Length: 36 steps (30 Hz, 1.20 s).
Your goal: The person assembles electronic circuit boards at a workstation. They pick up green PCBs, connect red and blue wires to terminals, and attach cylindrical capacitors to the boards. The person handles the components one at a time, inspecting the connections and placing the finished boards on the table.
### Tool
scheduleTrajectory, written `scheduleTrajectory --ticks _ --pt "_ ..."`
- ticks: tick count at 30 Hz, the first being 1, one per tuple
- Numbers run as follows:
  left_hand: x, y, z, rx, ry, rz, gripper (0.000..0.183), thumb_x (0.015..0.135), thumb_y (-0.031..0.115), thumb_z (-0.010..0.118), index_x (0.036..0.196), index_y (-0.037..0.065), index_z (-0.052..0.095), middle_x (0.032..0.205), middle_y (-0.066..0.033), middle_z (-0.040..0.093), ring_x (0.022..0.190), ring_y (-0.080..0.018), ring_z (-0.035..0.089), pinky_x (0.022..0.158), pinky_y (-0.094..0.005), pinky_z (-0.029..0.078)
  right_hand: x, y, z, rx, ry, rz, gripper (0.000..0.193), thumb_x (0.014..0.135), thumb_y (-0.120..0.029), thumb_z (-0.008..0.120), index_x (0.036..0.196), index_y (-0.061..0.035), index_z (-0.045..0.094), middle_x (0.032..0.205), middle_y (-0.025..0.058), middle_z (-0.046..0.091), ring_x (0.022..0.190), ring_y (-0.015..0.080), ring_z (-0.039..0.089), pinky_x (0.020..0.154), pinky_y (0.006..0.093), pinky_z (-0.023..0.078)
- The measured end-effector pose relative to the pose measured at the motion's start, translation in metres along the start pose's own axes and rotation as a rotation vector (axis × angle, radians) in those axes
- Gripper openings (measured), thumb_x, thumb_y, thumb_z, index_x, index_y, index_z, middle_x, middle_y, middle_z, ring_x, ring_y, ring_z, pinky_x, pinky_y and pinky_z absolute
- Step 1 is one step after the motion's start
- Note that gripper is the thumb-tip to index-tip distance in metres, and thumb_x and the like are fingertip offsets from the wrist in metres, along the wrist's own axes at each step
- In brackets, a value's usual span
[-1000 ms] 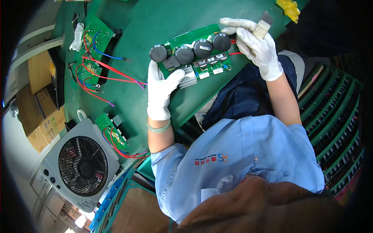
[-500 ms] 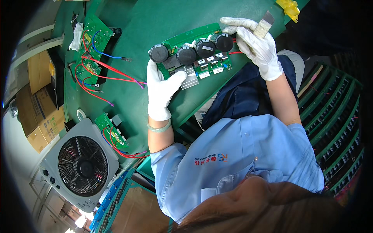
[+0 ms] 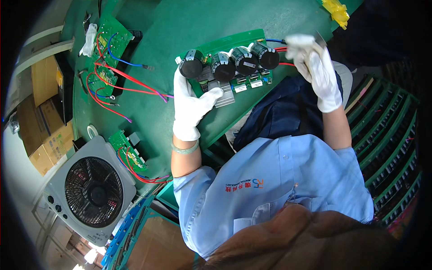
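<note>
My left hand (image 3: 193, 110), in a white glove, grips the left end of a green circuit board (image 3: 231, 39). Its thumb lies on a finned silver heat sink (image 3: 226, 96), and the other fingers are partly hidden at the board's edge. Several big black capacitors (image 3: 223, 69) stand in a row on this board, with red and blue wires leaving its right end. Right of the board, my gloved right hand (image 3: 317, 74) is closed and partly smeared by motion. From it a flat metal scraper blade (image 3: 321, 40) sticks out, seen nearly edge-on; the wrapped handle is hidden now.
Another circuit board (image 3: 119, 42) with red and blue leads lies at the table's far left. A smaller board (image 3: 128, 146) sits beside a grey box fan (image 3: 96, 193). Yellow plastic (image 3: 336, 12) lies at the far right corner, and green slotted racks (image 3: 387, 144) stand right.
The board has tipped and shifted slightly right, so the capacitors' sides show more. My right hand has moved right and a little nearer, away from the board, turning the scraper.
</note>
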<state>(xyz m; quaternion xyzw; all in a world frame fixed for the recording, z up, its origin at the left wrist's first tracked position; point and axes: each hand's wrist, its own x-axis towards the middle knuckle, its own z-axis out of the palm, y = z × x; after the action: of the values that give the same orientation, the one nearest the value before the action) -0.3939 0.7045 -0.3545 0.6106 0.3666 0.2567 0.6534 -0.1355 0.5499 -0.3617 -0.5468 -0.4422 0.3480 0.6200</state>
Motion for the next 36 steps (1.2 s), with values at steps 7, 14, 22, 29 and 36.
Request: scheduleTrajectory --ticks 7,14,22,29,36 --pt "0.001 -0.001 0.000 0.000 -0.011 0.019 0.090 0.059 0.005 0.085 0.136 -0.002 0.038 0.128 -0.0110 0.050 0.120 -0.0222 0.048 0.106 -0.0359 0.036 -0.015 -0.030 -0.004 -0.772 -0.244 -0.184 0.027 0.087 -0.030 0.066 0.101 -0.0068 0.065 0.077 0.0046 0.061 0.066 0.0227 0.058 0.061 0.0307 0.050" --pt "0.001 -0.003 -0.003 0.002 -0.023 0.038 0.089 0.059 0.005 0.085 0.136 -0.002 0.039 0.127 -0.0110 0.051 0.118 -0.0224 0.049 0.104 -0.0351 0.037 -0.004 -0.023 -0.003 -1.116 -0.326 -0.439 0.018 0.082 -0.025 0.070 0.092 -0.0115 0.064 0.070 0.0029 0.054 0.062 0.0184 0.058 0.051 0.0324 0.044" --pt "0.001 0.000 -0.001 0.029 -0.018 0.025 0.088 0.059 0.006 0.085 0.135 -0.003 0.040 0.125 -0.0111 0.052 0.117 -0.0225 0.050 0.104 -0.0359 0.038 -0.001 -0.021 -0.002 -1.184 -0.396 -0.430 0.016 0.085 -0.027 0.066 0.086 -0.0124 0.061 0.065 0.0016 0.049 0.056 0.0171 0.055 0.048 0.0323 0.042" --pt "0.003 0.000 0.000 -0.038 -0.033 0.025 0.087 0.061 0.003 0.082 0.135 -0.004 0.038 0.127 -0.0130 0.049 0.118 -0.0227 0.049 0.098 -0.0352 0.046 -0.004 -0.019 -0.003 -1.180 -0.393 -0.487 0.019 0.081 -0.022 0.068 0.096 -0.0115 0.064 0.068 0.0008 0.050 0.057 0.0155 0.055 0.048 0.0305 0.042" --pt "0.004 0.000 0.000 -0.079 -0.032 -0.008 0.086 0.064 -0.001 0.081 0.137 -0.006 0.034 0.129 -0.0149 0.046 0.120 -0.0229 0.048 0.094 -0.0346 0.051 -0.014 -0.010 -0.004 -1.206 -0.351 -0.530 0.034 0.076 -0.019 0.071 0.108 -0.0092 0.066 0.076 0.0014 0.055 0.057 0.0143 0.056 0.049 0.0286 0.043"
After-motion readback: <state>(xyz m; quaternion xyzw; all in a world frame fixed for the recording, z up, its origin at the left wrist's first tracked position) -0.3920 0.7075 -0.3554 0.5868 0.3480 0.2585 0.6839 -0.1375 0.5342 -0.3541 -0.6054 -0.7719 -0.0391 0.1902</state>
